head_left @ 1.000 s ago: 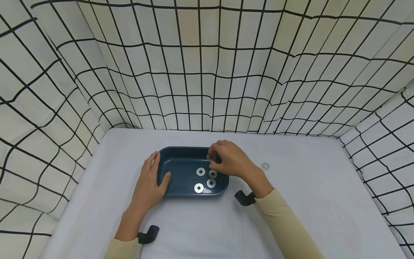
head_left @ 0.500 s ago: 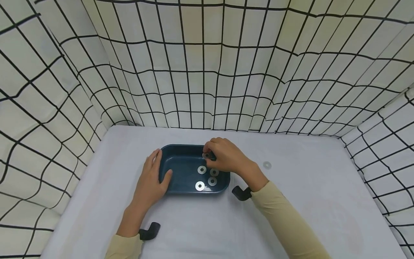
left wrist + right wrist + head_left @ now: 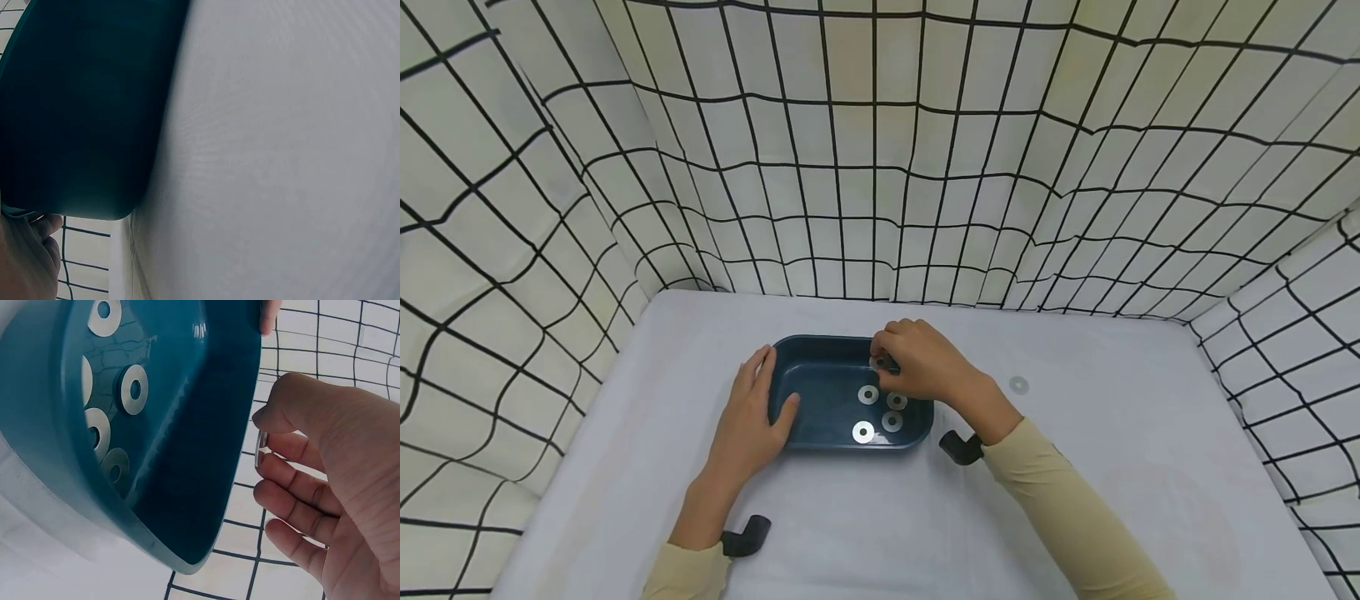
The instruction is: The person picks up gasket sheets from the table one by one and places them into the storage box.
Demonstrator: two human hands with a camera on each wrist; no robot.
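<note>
A dark blue-green tray point(image 3: 820, 417) lies lengthwise on the white cloth. My left hand point(image 3: 751, 421) grips its left end, fingers along the outside and thumb over the rim; in the left wrist view those fingers point(image 3: 47, 234) show beside the tray's end. Over the tray's far right part, my right hand point(image 3: 921, 358) pinches a flat metal washer point(image 3: 259, 450) between thumb and fingertips, seen edge-on in the right wrist view. Several silver washers point(image 3: 142, 394) lie spread on the tray floor toward its right end, partly covered by the right hand in the head view.
A pale, faint ring point(image 3: 1026, 386) lies on the white tabletop point(image 3: 1112, 400) right of the tray. White walls with a black grid point(image 3: 850, 192) enclose the back and sides. Each wrist carries a black mount point(image 3: 748, 536).
With the washer, my right hand has shifted a little left over the tray, then stayed nearly still. The left hand keeps its place. The head view has tilted slightly.
</note>
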